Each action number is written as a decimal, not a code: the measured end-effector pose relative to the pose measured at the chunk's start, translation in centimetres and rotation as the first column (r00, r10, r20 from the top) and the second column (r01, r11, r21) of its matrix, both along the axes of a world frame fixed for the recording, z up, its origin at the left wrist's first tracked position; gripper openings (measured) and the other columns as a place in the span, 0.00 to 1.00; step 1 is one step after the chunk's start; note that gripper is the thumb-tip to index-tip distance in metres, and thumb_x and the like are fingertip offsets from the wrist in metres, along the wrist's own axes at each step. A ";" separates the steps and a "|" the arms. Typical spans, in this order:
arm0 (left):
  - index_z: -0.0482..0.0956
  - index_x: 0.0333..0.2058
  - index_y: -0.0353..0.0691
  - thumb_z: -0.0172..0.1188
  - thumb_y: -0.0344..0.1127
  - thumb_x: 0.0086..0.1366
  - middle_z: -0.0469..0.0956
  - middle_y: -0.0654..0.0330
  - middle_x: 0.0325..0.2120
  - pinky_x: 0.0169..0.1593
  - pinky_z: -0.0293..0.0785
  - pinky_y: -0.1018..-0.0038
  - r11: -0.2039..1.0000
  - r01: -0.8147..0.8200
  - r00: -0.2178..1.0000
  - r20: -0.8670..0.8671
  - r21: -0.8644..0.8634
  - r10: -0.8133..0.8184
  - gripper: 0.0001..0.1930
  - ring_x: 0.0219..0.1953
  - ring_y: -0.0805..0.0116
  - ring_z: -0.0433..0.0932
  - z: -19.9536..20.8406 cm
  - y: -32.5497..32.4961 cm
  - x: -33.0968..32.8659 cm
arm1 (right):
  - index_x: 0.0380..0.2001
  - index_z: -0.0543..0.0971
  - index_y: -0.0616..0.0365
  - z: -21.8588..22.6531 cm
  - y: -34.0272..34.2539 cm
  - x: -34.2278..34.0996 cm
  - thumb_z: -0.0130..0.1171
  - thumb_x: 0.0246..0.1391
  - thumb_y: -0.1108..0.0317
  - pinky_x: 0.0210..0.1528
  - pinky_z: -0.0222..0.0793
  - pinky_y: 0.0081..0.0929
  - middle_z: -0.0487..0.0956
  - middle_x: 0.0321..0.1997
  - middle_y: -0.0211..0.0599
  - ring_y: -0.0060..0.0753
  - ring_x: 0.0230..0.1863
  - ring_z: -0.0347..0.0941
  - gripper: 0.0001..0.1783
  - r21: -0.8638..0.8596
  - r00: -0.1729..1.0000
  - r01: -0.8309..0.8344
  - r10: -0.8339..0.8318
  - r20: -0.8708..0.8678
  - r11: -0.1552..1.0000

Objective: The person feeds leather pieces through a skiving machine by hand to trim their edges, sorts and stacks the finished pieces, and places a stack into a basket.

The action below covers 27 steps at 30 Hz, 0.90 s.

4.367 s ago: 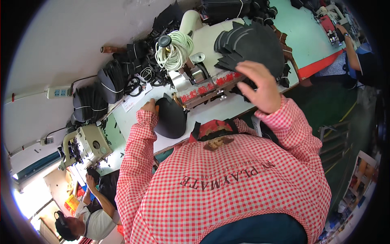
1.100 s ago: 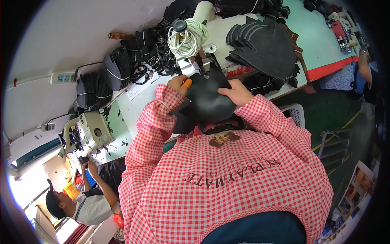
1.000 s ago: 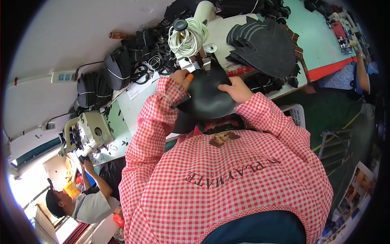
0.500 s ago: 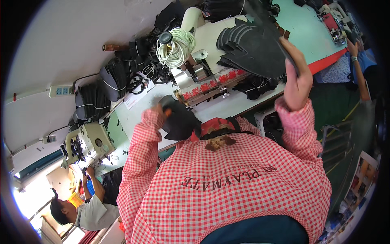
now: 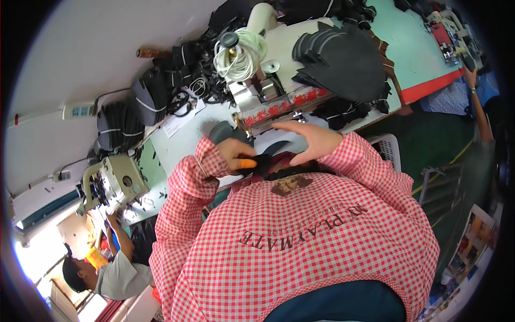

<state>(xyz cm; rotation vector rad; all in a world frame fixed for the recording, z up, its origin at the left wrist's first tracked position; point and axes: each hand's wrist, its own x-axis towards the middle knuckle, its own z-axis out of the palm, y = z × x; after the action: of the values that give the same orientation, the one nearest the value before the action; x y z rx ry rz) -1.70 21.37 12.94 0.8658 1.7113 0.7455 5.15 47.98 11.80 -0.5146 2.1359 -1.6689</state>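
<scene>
My left hand (image 5: 237, 155), with an orange cover on one finger, is closed on a dark flat piece (image 5: 260, 160) in front of my chest. Its grip is partly hidden. To its right, my right hand (image 5: 308, 140) is open, thumb and fingers apart, beside the blurred far end of a dark piece. Behind my left hand a black cut piece (image 5: 225, 131) lies on the white tabletop. Beyond the hands stands a sewing machine (image 5: 279, 104) with a red-patterned front edge. A fanned stack of black curved pieces (image 5: 343, 64) rests on its bed.
Coiled pale cord (image 5: 238, 53) hangs on the machine. Tied black bundles (image 5: 149, 96) line the table's back left. A white basket (image 5: 387, 150) is at the right. Another machine (image 5: 120, 180) stands left, where a person (image 5: 115, 273) works; another person's arm (image 5: 477, 102) shows far right.
My right hand has left the stack of black pieces and come down toward my left hand. My left hand has shifted right and nearer my chest.
</scene>
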 end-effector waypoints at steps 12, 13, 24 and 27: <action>0.75 0.37 0.33 0.48 0.43 0.60 0.77 0.48 0.24 0.36 0.69 0.65 0.849 -0.509 0.773 -0.508 -0.139 0.380 0.17 0.30 0.56 0.76 -2.2 4.3 -5.0 | 0.33 0.76 0.71 -3.1 -0.6 -3.4 0.55 0.46 0.71 0.35 0.69 0.23 0.78 0.28 0.39 0.25 0.28 0.74 0.13 0.022 0.819 0.412 -0.380 0.430 0.911; 0.75 0.37 0.33 0.48 0.43 0.60 0.77 0.48 0.24 0.36 0.69 0.65 0.844 -0.519 0.767 -0.512 -0.138 0.387 0.17 0.30 0.56 0.76 -2.6 4.5 -5.5 | 0.33 0.76 0.71 -2.9 -0.5 -3.0 0.55 0.46 0.71 0.35 0.69 0.23 0.78 0.28 0.39 0.25 0.28 0.74 0.13 0.019 0.824 0.403 -0.371 0.428 0.915; 0.73 0.35 0.37 0.48 0.42 0.62 0.74 0.55 0.17 0.25 0.68 0.70 0.761 -0.648 0.651 -0.544 -0.035 0.530 0.13 0.21 0.61 0.74 -5.2 0.0 -8.1 | 0.44 0.72 0.62 7.1 1.4 0.4 0.53 0.51 0.70 0.44 0.65 0.27 0.76 0.38 0.37 0.32 0.38 0.71 0.16 0.015 0.781 0.617 -0.611 -0.130 0.787; 0.68 0.45 0.38 0.54 0.45 0.58 0.76 0.46 0.34 0.42 0.70 0.60 0.629 -0.468 0.776 -0.629 -0.621 -0.044 0.20 0.40 0.46 0.74 -6.6 -2.8 -4.9 | 0.44 0.72 0.63 9.7 7.2 -0.8 0.49 0.47 0.80 0.50 0.62 0.28 0.75 0.43 0.43 0.39 0.45 0.70 0.17 -0.128 0.410 0.793 -0.678 -0.611 0.595</action>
<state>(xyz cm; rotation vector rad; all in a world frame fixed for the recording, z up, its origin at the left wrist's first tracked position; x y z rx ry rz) -6.60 18.57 6.36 0.2630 2.4558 -0.2049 4.33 55.17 21.54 0.0429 3.3450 -1.8233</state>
